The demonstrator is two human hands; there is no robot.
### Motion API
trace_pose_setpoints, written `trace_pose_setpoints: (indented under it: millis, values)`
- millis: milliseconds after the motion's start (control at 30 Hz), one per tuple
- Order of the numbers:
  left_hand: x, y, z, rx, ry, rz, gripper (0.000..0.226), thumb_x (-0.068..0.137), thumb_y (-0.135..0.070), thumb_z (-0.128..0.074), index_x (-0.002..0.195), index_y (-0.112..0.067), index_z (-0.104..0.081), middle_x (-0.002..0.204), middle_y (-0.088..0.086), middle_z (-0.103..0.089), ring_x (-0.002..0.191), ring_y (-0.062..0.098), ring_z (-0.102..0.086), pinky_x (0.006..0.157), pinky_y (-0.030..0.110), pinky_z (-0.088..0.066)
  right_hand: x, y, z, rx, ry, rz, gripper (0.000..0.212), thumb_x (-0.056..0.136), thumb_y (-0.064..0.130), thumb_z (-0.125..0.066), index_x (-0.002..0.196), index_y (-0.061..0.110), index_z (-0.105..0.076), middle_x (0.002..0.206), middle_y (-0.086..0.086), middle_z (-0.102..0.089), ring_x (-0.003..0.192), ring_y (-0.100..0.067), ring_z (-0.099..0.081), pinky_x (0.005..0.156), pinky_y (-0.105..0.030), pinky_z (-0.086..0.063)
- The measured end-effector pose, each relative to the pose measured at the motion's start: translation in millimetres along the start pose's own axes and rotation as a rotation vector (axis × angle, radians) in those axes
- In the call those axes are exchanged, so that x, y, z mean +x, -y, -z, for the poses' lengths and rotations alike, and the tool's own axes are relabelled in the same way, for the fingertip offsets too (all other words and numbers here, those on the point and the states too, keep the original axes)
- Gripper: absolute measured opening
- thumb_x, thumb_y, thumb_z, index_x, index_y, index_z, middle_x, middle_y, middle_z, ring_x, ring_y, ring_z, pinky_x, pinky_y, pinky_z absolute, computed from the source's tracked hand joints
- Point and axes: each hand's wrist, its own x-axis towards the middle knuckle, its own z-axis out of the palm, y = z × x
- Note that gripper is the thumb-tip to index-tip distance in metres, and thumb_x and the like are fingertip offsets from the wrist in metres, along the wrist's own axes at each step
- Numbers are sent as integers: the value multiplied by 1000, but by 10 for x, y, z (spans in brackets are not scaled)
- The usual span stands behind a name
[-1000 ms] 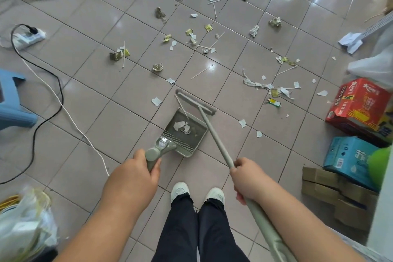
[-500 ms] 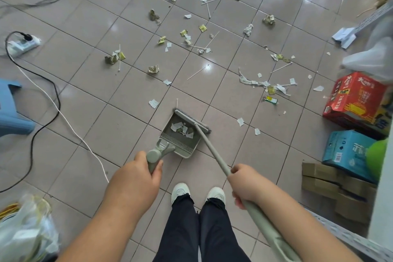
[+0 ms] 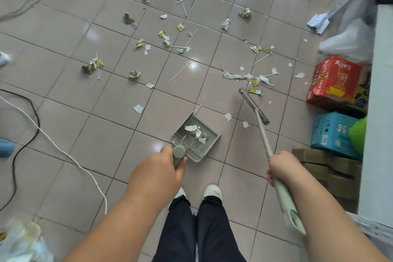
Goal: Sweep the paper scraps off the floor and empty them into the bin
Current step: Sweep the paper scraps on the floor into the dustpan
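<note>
While my arms and dark trouser legs hide the glossy grey tiled floor (image 3: 63, 138) nearest me, most of it lies open ahead, strewn with paper scraps (image 3: 236, 75): crumpled yellowish wads, flat white bits and thin white sticks. At the right edge, cardboard boxes, a red box (image 3: 333, 83) and a blue box (image 3: 329, 132), are partly cut off by a pale upright panel; the bag at lower left is too blurred to read. My broom (image 3: 263, 136), a long, slim, pale green plastic pole, runs from near my right hip up and leftward, its narrow head beside the small printed wrapper (image 3: 255, 91), apart from the pan. My right hand (image 3: 280, 166) is clenched round the pole partway along. The dustpan (image 3: 210, 138), a grey-green plastic tray with a comb edge, sits just ahead of my shoes, mouth pointing away toward the litter, with several white scraps inside. My left hand (image 3: 157, 174) grips its upright handle.
</note>
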Motion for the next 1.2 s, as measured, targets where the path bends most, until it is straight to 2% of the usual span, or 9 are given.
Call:
trace_pose_setpoints:
  millis: [133,233,300,433,600,700,900,1033,1200]
  values:
    - [66,-242,-61,73,35,-53,30,94,-47,-37,84,-19,-33,74,0,-53,75,28,-55,58,29,-33,146,38,-64,-123,32,-71,17,99,4,-26,104,-1,-41,63,-16,-43,50,-22,-42,25,-19,-40]
    - [121,-409,-80,125,49,-85,29,95,-46,-37,87,-18,-33,89,4,-64,82,28,-60,59,28,-33,226,60,-194,-241,126,-93,29,101,10,-27,81,-5,-42,57,-14,-46,49,-21,-41,27,-14,-39]
    - [168,-484,-84,142,51,-90,29,95,-45,-37,87,-18,-32,93,5,-65,84,29,-61,59,29,-33,160,82,-298,-156,191,-159,34,101,9,-26,72,-2,-40,43,-13,-50,51,-21,-41,30,-14,-37]
    - [247,-574,-101,126,57,-98,30,94,-44,-40,85,-16,-32,92,6,-64,82,30,-60,59,30,-33,-24,24,-331,-233,172,-9,31,99,5,-34,69,7,-40,62,-10,-48,51,-18,-49,47,-26,-45]
    - [268,-605,-94,121,48,-97,29,94,-43,-39,85,-16,-32,90,6,-64,72,28,-52,58,30,-32,-128,-75,182,-188,199,-38,18,95,3,-32,102,4,-48,61,-15,-47,26,-17,-45,33,-14,-40]
    - [270,-609,-94,122,34,-85,29,94,-43,-39,85,-17,-32,90,5,-64,67,23,-42,58,30,-31,-187,-73,392,-163,161,42,21,97,7,-35,113,11,-49,63,-14,-48,36,-18,-45,33,-14,-40]
    - [250,-604,-92,141,19,-77,29,94,-44,-39,85,-17,-31,87,4,-63,66,22,-41,57,30,-32,277,117,-63,-83,56,84,22,97,3,-28,109,11,-44,68,-17,-44,49,-19,-43,38,-18,-43]
    - [242,-597,-90,160,18,-76,29,94,-44,-39,85,-17,-30,87,4,-64,67,22,-41,57,30,-33,444,212,-409,-190,100,101,23,94,-1,-26,108,8,-42,70,-17,-45,47,-20,-46,46,-26,-41]
    - [255,-571,-61,158,25,-64,29,95,-44,-38,85,-18,-29,88,4,-64,66,21,-41,57,30,-33,142,-137,-448,-326,179,32,28,92,4,-25,112,10,-43,69,-17,-49,42,-20,-47,45,-24,-44]
